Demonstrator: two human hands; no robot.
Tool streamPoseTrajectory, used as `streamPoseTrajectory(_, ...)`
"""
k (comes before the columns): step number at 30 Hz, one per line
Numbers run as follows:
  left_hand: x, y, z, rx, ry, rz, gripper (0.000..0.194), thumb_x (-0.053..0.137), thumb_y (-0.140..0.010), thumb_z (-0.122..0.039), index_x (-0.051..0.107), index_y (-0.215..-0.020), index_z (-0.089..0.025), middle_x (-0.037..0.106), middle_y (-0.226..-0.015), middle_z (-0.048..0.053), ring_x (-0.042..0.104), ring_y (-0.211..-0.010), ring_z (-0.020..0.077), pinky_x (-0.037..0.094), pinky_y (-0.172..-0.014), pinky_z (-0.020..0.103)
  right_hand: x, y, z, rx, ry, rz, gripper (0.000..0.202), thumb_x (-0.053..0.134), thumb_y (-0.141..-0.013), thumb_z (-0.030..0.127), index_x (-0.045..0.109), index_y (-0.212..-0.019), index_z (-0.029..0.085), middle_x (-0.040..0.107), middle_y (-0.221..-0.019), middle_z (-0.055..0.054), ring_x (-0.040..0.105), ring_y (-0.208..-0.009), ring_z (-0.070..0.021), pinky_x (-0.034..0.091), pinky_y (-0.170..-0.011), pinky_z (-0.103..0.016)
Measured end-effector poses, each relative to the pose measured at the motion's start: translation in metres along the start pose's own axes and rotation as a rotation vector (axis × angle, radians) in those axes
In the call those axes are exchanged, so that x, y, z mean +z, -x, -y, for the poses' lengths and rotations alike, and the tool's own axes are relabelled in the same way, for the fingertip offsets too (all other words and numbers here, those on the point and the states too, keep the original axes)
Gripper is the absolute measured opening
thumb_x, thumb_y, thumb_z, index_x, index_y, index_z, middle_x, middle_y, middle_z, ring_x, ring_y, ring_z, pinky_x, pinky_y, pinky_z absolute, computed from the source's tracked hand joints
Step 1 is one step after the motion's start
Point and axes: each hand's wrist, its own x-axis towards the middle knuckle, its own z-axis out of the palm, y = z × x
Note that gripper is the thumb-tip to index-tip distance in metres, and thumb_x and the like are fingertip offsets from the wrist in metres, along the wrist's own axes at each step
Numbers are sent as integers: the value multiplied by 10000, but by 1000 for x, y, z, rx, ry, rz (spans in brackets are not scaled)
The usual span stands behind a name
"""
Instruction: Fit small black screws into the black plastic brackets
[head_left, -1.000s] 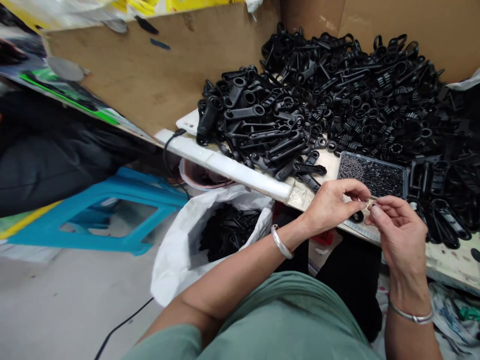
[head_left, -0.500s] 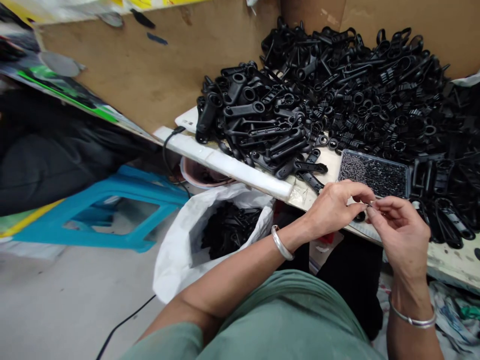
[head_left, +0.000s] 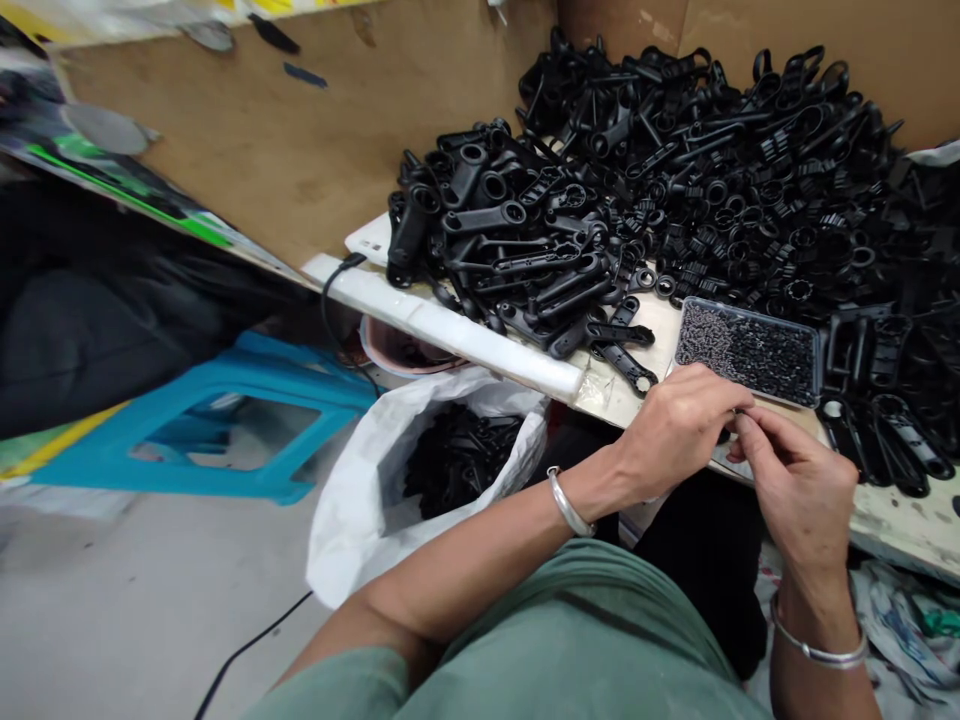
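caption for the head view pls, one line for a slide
Left hand and right hand meet fingertip to fingertip beside a tray of tiny parts

- No text, label, brand, number or sign can be read.
- Small dark marks stand on the white flat piece (head_left: 369, 241) at the left edge of the heap of black parts (head_left: 517, 225); they are too small to make out.
- Red and green patches show on the crumpled white material (head_left: 896, 615) at the lower right, below the surface (head_left: 911, 515); whether they are print cannot be told.
- The yellow and white plastic (head_left: 142, 18) at the upper left is cut off and blurred, with nothing legible.
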Motion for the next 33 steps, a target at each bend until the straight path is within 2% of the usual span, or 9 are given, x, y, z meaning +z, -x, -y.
streamPoseTrajectory(3, 3, 1, -1, 34, -21, 9, 201, 483, -955, -91, 664, -874, -123, 723, -824, 40, 643, -811, 147, 533, -814, 285, 0, 1, 0, 23, 12, 18, 271, 646, -882, 401, 784, -929, 173, 703, -644, -5, 627, -538, -136, 518, -570, -251)
streamPoseTrajectory(7, 5, 3, -1, 34, 16, -18, 167, 518, -922, -44, 668, -879, -107, 725, -817, 45, 645, -790, 146, 541, -797, 279, 1, 1, -1, 75, 24, 44, 265, 643, -866, 402, 774, -879, 173, 706, -655, -12, 627, -541, -137, 511, -583, -255)
streamPoseTrajectory(16, 3, 6, 1, -118, 75, -14, 148, 647, -838, -19, 696, -894, -147, 760, -888, 21, 699, -832, 128, 578, -815, 245, -1, -2, -1, 90, -136, 120, 182, 649, -859, 328, 762, -844, 187, 631, -537, 36, 562, -461, -90, 469, -485, -187)
streamPoseTrajectory(22, 4, 6, -1, -88, 93, -30, 163, 674, -814, -4, 706, -921, -123, 770, -904, 30, 718, -845, 128, 585, -827, 225, -1, -3, 1, 144, -161, 73, 161, 668, -814, 308, 750, -803, 170, 624, -516, 27, 557, -435, -101, 475, -455, -200)
streamPoseTrajectory(28, -8, 11, -4, -36, 12, -31, 145, 588, -913, -78, 670, -1026, -115, 757, -955, 59, 706, -908, 140, 578, -849, 263, 0, -3, -4, 275, -331, 79, 180, 716, -793, 336, 738, -761, 159, 665, -596, -6, 558, -429, -108, 497, -432, -229)
streamPoseTrajectory(31, -16, 16, -1, 29, -122, 26, 159, 516, -956, -102, 648, -1040, -128, 742, -993, 73, 676, -975, 165, 545, -902, 320, 0, -2, -8, 301, -368, 79, 184, 728, -797, 336, 734, -770, 153, 665, -619, -12, 552, -437, -102, 497, -436, -230)
streamPoseTrajectory(33, -20, 18, 1, 69, -261, 144, 158, 507, -962, -121, 642, -1045, -130, 721, -1086, 95, 641, -1050, 199, 507, -935, 361, -1, 0, -11, 308, -367, 68, 181, 728, -800, 336, 735, -783, 155, 657, -616, -7, 545, -439, -98, 490, -438, -226)
